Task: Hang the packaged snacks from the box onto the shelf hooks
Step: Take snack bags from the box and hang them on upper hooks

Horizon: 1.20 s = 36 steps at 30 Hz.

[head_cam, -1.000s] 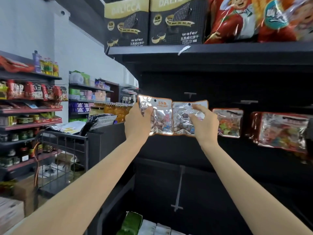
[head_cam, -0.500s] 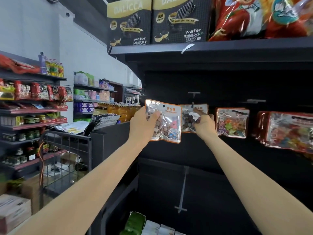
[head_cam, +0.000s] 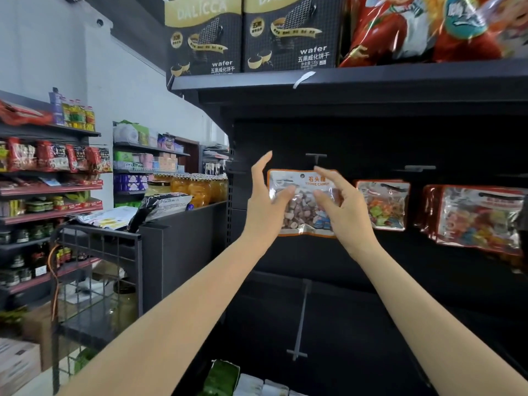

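A clear, orange-edged stone-candy packet [head_cam: 302, 186] hangs against the black back panel just under a T-ended shelf hook [head_cam: 315, 157]. My left hand [head_cam: 261, 208] is at its left edge, fingers straight and spread upward, thumb resting on the front. To the packet's right, my right hand [head_cam: 344, 208] has loosely curved fingers; the index fingertip touches the top edge and the thumb lies on the front. I cannot tell whether the packet's hole sits on the hook. Green and white packets [head_cam: 228, 378] lie in the box at the bottom.
Colourful candy packets [head_cam: 383, 205] and a thicker stack [head_cam: 480, 218] hang on hooks to the right. A bare hook [head_cam: 297, 352] juts out lower down. Wafer boxes [head_cam: 288, 32] stand on the overhanging top shelf [head_cam: 371, 78]. A wire cart [head_cam: 97, 252] stands to the left.
The right hand hung its packet, then the left brought its packet across in front of it. Both hands have loosened from gripping to resting on the front packet.
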Motion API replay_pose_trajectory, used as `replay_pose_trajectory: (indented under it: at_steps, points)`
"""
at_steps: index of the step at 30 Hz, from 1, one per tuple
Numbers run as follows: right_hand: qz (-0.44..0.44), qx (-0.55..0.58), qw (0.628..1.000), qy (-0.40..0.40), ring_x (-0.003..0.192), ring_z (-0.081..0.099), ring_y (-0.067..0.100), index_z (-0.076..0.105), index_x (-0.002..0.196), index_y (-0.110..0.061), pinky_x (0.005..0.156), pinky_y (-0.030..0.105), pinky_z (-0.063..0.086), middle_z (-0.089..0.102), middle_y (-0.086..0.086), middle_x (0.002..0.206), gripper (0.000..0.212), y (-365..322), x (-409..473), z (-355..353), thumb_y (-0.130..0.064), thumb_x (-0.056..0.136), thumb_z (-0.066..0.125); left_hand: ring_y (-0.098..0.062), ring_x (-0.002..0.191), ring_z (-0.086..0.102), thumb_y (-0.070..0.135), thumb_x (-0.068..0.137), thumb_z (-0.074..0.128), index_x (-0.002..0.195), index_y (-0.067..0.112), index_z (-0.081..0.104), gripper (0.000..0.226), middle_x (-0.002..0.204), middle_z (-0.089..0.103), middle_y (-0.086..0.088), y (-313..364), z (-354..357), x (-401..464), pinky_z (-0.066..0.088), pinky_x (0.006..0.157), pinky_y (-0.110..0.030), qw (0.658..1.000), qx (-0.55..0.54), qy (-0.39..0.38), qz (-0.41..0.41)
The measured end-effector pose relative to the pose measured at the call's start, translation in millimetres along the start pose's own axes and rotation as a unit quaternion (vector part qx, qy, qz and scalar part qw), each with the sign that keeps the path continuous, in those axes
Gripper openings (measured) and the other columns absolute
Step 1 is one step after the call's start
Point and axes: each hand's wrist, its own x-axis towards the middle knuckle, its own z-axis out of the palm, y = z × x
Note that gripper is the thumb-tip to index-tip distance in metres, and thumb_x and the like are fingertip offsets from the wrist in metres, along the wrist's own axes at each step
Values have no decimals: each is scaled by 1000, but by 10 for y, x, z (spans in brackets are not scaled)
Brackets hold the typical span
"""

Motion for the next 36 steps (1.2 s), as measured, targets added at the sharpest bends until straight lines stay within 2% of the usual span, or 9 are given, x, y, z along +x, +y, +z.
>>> replay_pose_trajectory:
  at_steps: [4,6,9,12,17,21,26,30,36]
  points:
    - [29,-31,997,60,126,46,9,51,135,-23,103,23,38,54,-4,135,40,31,52,-16,-16,95,54,-11,96,61,20,96,48,122,30,52,28,105,56,9,-64,156,138,56,79,-28,994,101,2,30]
    - [38,-42,995,76,128,44,9,51,136,-21,102,17,32,53,-3,136,40,45,71,-14,-15,96,53,-8,98,54,22,97,45,120,29,56,26,111,52,2,-70,202,174,49,76,-14,991,129,3,19]
    - [38,-46,995,78,126,47,11,50,136,-21,102,22,38,53,-2,136,41,63,88,-4,-15,96,53,-5,97,51,21,98,44,128,28,53,32,119,52,-2,-103,223,209,43,68,-3,989,145,1,20]
    - [32,-51,995,77,123,49,12,49,137,-21,97,20,40,54,-1,134,41,71,106,-8,-15,96,53,-13,105,57,25,97,45,130,31,52,34,123,54,-4,-145,224,240,52,83,-24,990,142,1,9]
    - [46,-52,994,90,122,51,16,50,136,-20,102,31,43,54,1,134,40,111,135,-15,-13,96,51,-14,106,55,25,97,46,130,29,53,34,120,51,-2,-113,253,254,50,86,-24,990,141,-2,0]
    - [56,-95,993,49,102,48,4,44,141,-21,92,22,36,49,4,139,45,185,166,-13,-15,97,50,-17,108,56,24,96,48,133,30,50,37,127,53,-4,-194,258,315,49,89,-29,984,178,-24,-23]
    - [89,-174,981,-21,89,52,13,23,150,-27,81,9,31,32,13,131,67,287,207,23,-17,93,57,-21,92,54,19,94,52,144,34,33,55,127,35,-12,-325,322,420,46,81,-23,964,244,-85,-62]
    - [104,-209,971,-48,130,31,31,10,152,-30,107,27,28,13,15,142,81,399,211,101,-10,91,60,-32,116,46,19,94,51,148,35,19,65,138,25,-16,-376,397,488,40,93,-25,949,268,-129,-104]
    - [94,-290,952,-16,139,7,34,20,150,-24,114,41,23,1,17,149,72,497,215,197,-11,91,58,-26,114,47,15,94,50,148,28,25,61,137,36,-17,-451,398,561,37,89,-17,948,281,-123,-83]
